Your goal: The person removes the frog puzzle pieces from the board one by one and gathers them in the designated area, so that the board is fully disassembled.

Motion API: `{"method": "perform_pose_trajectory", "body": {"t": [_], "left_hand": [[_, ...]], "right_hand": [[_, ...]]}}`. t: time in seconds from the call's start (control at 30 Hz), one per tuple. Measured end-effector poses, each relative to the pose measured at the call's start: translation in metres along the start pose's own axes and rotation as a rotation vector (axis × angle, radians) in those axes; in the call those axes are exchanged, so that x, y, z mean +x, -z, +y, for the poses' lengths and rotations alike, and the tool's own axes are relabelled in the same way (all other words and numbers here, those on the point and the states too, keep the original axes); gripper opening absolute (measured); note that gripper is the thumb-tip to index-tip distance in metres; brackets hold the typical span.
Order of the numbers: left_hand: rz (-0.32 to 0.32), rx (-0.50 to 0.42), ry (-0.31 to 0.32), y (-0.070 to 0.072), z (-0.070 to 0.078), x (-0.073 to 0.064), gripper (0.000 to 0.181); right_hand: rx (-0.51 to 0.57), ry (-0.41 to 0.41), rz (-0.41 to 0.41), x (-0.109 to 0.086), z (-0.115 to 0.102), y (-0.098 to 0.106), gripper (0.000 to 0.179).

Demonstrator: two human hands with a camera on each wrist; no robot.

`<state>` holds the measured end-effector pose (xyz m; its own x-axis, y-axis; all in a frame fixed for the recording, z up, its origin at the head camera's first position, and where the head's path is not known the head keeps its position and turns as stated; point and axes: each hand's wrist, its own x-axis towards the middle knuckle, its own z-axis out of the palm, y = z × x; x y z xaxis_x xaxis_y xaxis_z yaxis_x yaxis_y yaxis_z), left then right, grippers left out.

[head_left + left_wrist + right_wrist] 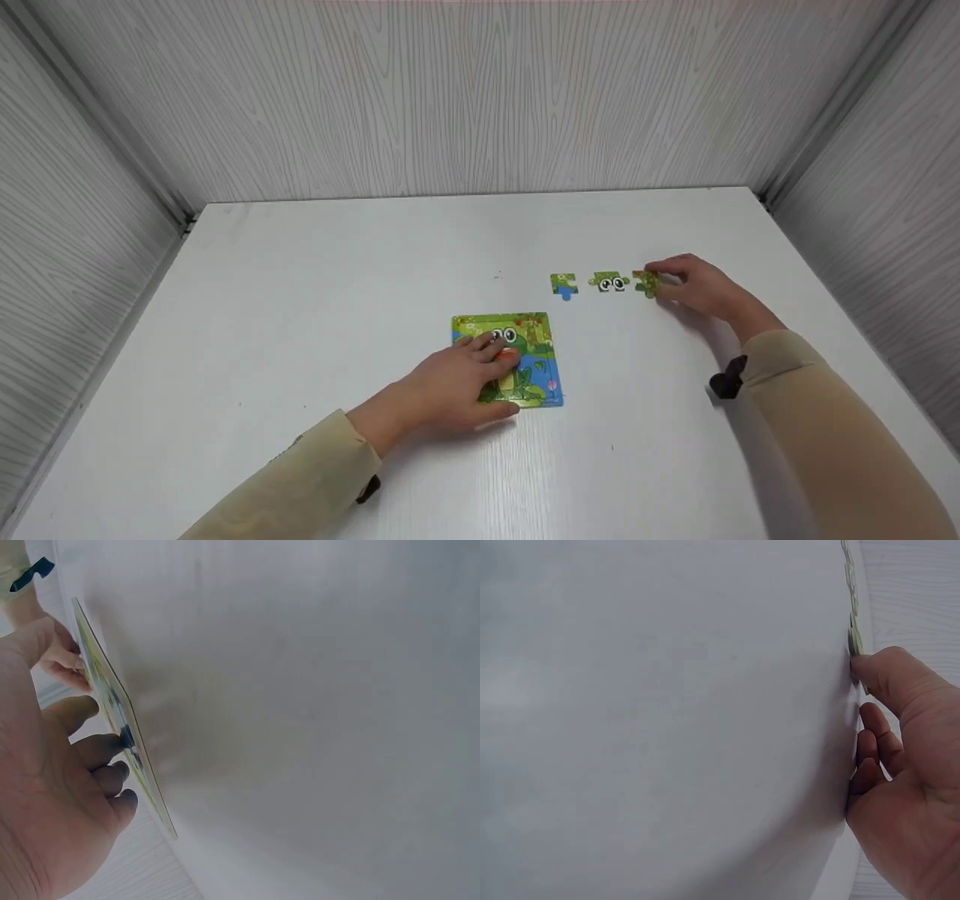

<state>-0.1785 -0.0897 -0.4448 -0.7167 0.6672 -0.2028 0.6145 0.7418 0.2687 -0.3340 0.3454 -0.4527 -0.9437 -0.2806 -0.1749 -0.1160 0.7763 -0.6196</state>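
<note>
A square frog jigsaw puzzle [541,367] in green and blue lies flat on the white table. My left hand [448,384] rests on it with fingers spread over the frog's face and body, covering its left part. In the left wrist view the fingertips [120,741] meet the puzzle's face. Farther right, my right hand [697,289] pinches a green and brown puzzle piece [643,280] by its right side, thumb and forefinger at its edge. The right wrist view shows the thumb [889,675] against this piece, close to the tabletop.
Left of the pinched piece lie a green piece with two cartoon eyes [609,283] and a green and blue corner piece [562,285], in a row. A pale wood-grain panel [480,97] stands behind the table [315,277], with similar panels at both sides.
</note>
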Motion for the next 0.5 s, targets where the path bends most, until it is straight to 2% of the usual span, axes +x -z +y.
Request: {"method": "perform_pose_trajectory", "body": {"t": [0.23,0.4,0.5], "left_hand": [[0.047,-0.014,-0.018,0.005,-0.001,-0.005,0.080],[0.062,-0.017,-0.026,0.009,-0.006,-0.016,0.076],[0.062,-0.009,-0.016,0.010,-0.010,-0.025,0.076]], "right_hand": [[0.019,-0.040,0.009,-0.001,0.000,-0.001,0.058],[0.100,-0.056,0.041,-0.007,0.001,0.001,0.059],[0.117,-0.034,0.069,-0.011,-0.003,0.003,0.058]]}}
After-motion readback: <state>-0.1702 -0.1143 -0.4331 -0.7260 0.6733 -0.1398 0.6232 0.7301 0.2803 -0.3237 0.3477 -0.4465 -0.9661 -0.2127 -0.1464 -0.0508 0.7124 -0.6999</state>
